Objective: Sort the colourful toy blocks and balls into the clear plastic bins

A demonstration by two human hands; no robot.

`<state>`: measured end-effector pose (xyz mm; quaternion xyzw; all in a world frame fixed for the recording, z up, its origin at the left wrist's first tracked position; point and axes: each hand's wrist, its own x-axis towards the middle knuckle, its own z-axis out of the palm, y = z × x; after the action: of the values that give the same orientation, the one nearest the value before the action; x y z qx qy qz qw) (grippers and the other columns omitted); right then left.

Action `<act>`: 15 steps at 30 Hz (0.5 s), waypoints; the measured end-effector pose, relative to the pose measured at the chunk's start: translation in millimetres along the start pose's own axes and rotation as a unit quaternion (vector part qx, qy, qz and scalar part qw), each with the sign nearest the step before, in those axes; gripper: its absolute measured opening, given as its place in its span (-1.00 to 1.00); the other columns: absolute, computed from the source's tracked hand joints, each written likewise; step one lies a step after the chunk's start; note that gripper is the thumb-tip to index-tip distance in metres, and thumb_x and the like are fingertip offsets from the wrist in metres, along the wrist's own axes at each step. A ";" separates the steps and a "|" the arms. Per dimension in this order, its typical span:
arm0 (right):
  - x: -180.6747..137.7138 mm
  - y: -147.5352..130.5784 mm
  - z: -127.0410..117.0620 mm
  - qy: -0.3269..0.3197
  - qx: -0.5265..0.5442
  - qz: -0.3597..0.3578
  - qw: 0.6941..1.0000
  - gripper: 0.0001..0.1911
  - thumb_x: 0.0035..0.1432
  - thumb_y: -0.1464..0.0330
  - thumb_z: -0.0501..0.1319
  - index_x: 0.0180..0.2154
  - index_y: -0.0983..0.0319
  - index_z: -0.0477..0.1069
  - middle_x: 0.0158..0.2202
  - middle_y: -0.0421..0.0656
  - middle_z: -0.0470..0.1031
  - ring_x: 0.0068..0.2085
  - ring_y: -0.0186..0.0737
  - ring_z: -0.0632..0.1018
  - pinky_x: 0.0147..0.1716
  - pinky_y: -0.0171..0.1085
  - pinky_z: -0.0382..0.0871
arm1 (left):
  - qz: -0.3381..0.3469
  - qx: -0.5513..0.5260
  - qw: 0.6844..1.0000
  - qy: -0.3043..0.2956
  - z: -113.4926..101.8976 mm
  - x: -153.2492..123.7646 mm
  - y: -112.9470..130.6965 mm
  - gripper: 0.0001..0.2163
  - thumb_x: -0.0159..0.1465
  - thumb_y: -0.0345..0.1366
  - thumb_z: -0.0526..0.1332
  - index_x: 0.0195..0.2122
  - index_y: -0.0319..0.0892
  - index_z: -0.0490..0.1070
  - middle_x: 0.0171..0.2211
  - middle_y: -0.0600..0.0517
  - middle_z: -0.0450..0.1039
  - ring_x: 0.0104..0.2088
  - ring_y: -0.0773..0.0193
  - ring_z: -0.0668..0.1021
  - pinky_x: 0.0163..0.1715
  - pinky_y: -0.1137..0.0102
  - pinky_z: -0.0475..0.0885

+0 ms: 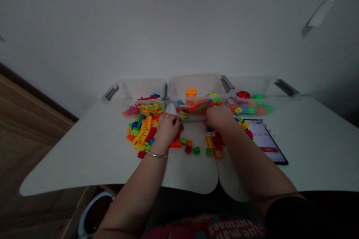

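Observation:
My left hand (168, 127) is over the left pile of toy building blocks (141, 136), its fingers curled together at the pile's right side. Small green and dark red pieces show by its fingertips, but what it grips, if anything, cannot be made out. My right hand (220, 117) reaches down to the right pile of blocks (214, 142), just before the middle clear bin (199, 99). Its fingers are bent inward and mostly hidden behind the hand. Between the piles lie several loose blocks, among them a green block (196, 150) and a dark red block (188, 149).
The middle bin contains mixed toy pieces. A left clear bin (144, 84) holds yellow and red pieces; a right clear bin (249, 84) has colored balls and a red toy (243, 95). A phone (269, 142) lies right of my right forearm. Behind the white table (98, 157) stands a wall.

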<state>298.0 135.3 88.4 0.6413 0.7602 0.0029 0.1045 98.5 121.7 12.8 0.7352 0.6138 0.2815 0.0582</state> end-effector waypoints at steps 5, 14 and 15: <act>-0.3 -0.6 1.2 0.008 0.002 -0.007 1.000 -0.64 0.15 0.33 0.24 -0.03 0.28 0.57 -0.03 0.18 0.58 -0.01 0.08 0.60 -0.16 -0.15 0.47 | -0.002 -0.007 1.000 -0.001 0.4 0.2 -1.2 -0.76 0.29 -0.34 0.10 -0.28 -0.12 0.60 -0.21 -0.04 0.63 -0.09 0.08 0.56 0.06 0.14 0.35; -1.5 -7.9 4.2 0.012 0.009 0.009 1.000 -0.68 0.18 0.38 0.23 -0.06 0.31 0.59 -0.03 0.20 0.58 -0.01 0.10 0.60 -0.12 -0.12 0.48 | -0.001 -0.012 1.000 0.003 0.7 0.1 -1.5 -0.76 0.30 -0.33 0.09 -0.28 -0.12 0.59 -0.21 -0.04 0.63 -0.09 0.09 0.56 0.06 0.15 0.35; -1.6 -10.1 5.1 0.012 0.011 0.009 1.000 -0.69 0.18 0.39 0.23 -0.06 0.31 0.59 -0.03 0.20 0.58 -0.01 0.10 0.60 -0.11 -0.12 0.48 | -0.002 -0.012 1.000 0.003 0.8 0.2 -1.6 -0.76 0.30 -0.33 0.10 -0.28 -0.12 0.59 -0.21 -0.03 0.63 -0.08 0.09 0.56 0.07 0.16 0.35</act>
<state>289.2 131.4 82.3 0.6494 0.7553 0.0034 0.0884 97.5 122.5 11.5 0.7323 0.6119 0.2915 0.0658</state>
